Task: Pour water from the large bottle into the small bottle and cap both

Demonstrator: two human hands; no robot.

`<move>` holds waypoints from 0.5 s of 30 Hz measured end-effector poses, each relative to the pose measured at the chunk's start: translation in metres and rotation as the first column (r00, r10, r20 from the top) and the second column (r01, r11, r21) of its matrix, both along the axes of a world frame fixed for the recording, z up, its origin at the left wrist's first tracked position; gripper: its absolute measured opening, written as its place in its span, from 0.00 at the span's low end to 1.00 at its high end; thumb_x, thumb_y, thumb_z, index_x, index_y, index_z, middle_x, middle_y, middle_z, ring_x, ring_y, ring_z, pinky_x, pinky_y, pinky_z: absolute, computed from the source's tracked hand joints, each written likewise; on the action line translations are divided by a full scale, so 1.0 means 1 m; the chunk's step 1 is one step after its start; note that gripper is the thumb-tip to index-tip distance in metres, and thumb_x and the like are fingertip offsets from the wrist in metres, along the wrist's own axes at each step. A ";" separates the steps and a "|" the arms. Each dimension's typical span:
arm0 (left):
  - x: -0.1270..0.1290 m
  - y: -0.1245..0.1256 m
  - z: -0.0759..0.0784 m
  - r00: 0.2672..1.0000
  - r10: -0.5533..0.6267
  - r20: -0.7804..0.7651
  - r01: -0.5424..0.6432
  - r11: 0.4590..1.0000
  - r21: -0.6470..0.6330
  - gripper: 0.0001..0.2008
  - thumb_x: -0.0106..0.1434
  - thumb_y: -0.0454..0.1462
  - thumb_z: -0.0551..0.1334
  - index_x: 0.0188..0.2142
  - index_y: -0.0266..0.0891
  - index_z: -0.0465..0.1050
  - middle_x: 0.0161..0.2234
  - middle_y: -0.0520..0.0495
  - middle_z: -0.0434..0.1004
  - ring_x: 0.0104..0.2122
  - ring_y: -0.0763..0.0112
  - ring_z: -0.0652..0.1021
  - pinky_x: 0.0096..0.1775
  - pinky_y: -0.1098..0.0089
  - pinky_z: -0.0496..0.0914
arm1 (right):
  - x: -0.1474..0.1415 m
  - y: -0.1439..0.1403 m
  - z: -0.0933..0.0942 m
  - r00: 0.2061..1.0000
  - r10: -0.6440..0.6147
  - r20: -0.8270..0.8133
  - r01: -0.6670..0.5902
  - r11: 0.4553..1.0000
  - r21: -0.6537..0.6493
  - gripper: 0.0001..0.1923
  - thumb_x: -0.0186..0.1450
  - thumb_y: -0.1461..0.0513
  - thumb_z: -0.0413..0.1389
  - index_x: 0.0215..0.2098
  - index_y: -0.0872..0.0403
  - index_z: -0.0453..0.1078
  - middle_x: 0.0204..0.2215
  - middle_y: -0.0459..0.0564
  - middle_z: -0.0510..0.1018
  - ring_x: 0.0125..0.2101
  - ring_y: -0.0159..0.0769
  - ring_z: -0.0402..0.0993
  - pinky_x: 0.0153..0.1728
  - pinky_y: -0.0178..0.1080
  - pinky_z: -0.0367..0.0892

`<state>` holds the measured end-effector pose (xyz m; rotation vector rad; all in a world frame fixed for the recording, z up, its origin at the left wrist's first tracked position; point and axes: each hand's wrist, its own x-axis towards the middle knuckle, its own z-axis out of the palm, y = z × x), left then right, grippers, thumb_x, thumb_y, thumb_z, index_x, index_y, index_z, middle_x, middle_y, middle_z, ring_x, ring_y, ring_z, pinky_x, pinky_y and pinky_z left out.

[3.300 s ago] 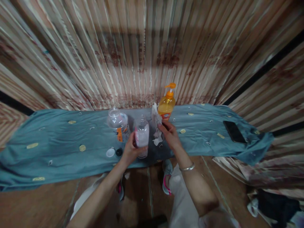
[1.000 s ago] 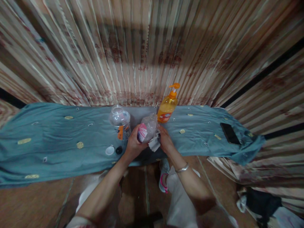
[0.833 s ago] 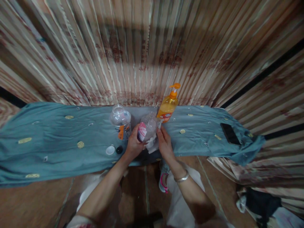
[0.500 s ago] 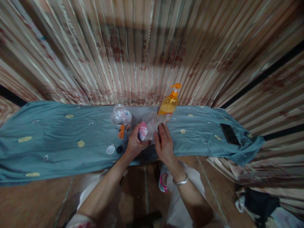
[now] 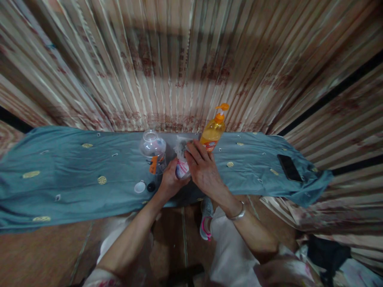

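Note:
My left hand (image 5: 169,182) grips a clear plastic bottle with a pink and white label (image 5: 181,169) from below, just above a blue cloth-covered table (image 5: 74,175). My right hand (image 5: 202,169) lies over the bottle's top and right side, pressing a crumpled white tissue (image 5: 180,146) against it; most of the bottle is hidden under this hand. Left of the bottle stands a clear jar with an orange label (image 5: 153,149). An orange pump soap bottle (image 5: 213,130) stands just behind my right hand.
A white cap (image 5: 139,187) and a black cap (image 5: 151,186) lie on the cloth left of my left wrist. A black phone (image 5: 288,168) rests near the table's right end. Striped curtains hang behind. Clothes lie on the floor at lower right.
My right hand with the tissue has slid from below and right of the bottle up over its top. My left hand keeps holding the bottle, tilted.

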<state>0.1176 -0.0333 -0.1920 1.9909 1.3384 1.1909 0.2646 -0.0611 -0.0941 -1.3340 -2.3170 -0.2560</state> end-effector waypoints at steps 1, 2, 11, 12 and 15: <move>0.000 0.000 -0.002 1.000 0.003 -0.030 -0.002 1.000 0.024 0.39 0.45 0.37 0.70 0.57 0.34 0.62 0.51 0.35 0.75 0.48 0.54 0.78 0.50 0.56 0.74 | 0.000 0.003 0.005 1.000 0.004 0.013 -0.004 1.000 -0.022 0.18 0.71 0.68 0.45 0.55 0.59 0.68 0.64 0.62 0.65 0.68 0.50 0.50 0.58 0.54 0.57; 0.000 0.001 -0.004 0.998 0.004 -0.055 -0.001 0.999 0.044 0.39 0.44 0.36 0.70 0.56 0.33 0.62 0.50 0.34 0.74 0.48 0.53 0.78 0.50 0.54 0.74 | 0.000 0.007 0.010 1.000 0.008 0.028 -0.006 0.999 -0.051 0.17 0.70 0.68 0.46 0.53 0.60 0.70 0.62 0.62 0.67 0.67 0.51 0.52 0.58 0.53 0.57; -0.001 -0.006 -0.002 0.980 -0.050 -0.195 0.081 0.985 0.155 0.35 0.50 0.32 0.66 0.58 0.39 0.61 0.54 0.38 0.73 0.54 0.54 0.74 0.57 0.54 0.68 | 0.042 0.068 0.024 0.935 -0.005 -0.354 -0.201 0.814 -0.544 0.12 0.67 0.61 0.51 0.31 0.56 0.74 0.24 0.45 0.74 0.29 0.33 0.69 0.34 0.34 0.61; -0.002 -0.007 -0.001 0.979 -0.057 -0.198 0.090 0.983 0.160 0.34 0.50 0.32 0.66 0.58 0.39 0.61 0.54 0.38 0.72 0.54 0.54 0.74 0.57 0.54 0.68 | 0.049 0.075 0.017 0.871 -0.061 -0.488 -0.267 0.775 -0.573 0.12 0.66 0.59 0.52 0.28 0.55 0.73 0.22 0.43 0.72 0.27 0.31 0.68 0.32 0.33 0.60; -0.002 -0.010 0.002 0.981 -0.080 -0.179 0.109 0.982 0.155 0.33 0.50 0.31 0.65 0.57 0.38 0.62 0.54 0.38 0.72 0.55 0.55 0.74 0.58 0.55 0.68 | 0.064 0.087 -0.011 0.518 -0.355 -0.778 -0.363 0.733 -0.576 0.12 0.59 0.54 0.58 0.25 0.53 0.71 0.23 0.42 0.74 0.28 0.31 0.69 0.33 0.33 0.63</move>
